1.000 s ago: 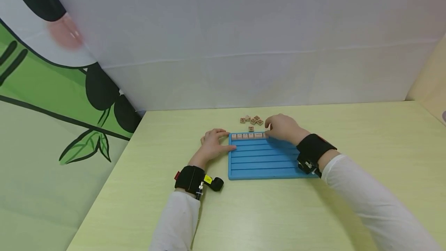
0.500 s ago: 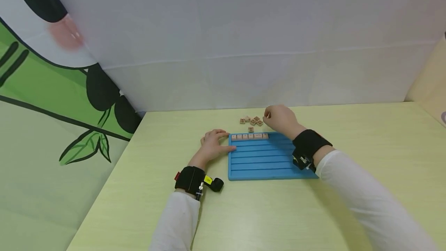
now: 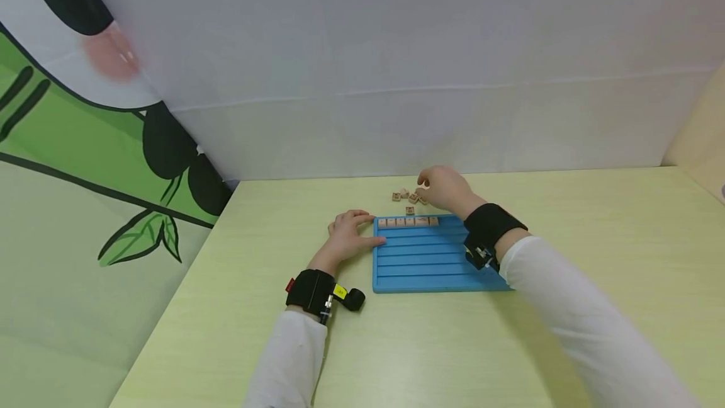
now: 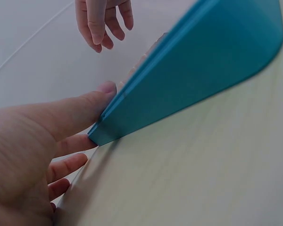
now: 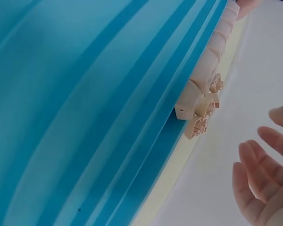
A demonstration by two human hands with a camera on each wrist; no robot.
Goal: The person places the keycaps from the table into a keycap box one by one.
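A blue ridged tray (image 3: 430, 263) lies on the table. Several small pale tiles (image 3: 404, 221) stand in a row along its top groove, from the left corner. My left hand (image 3: 347, 238) steadies the tray's left side; the thumb rests on its rim and the straight index finger touches the far corner. Beyond the tray is a small group of loose tiles (image 3: 413, 198), with one tile (image 3: 410, 210) nearer the rim. My right hand (image 3: 444, 189) hovers at the right of this group, thumb and fingers apart. In the right wrist view its fingers (image 5: 262, 165) hold nothing.
A pale wooden table (image 3: 430, 345) carries everything. A white cloth backdrop (image 3: 396, 80) hangs along its far edge, with a green printed panel (image 3: 79, 124) at the left. Both wrists wear black straps (image 3: 310, 291) with cameras.
My right hand has let go of the last tile in the row, lifted away from the tray and moved up and left to the loose tiles. The left hand has stayed put.
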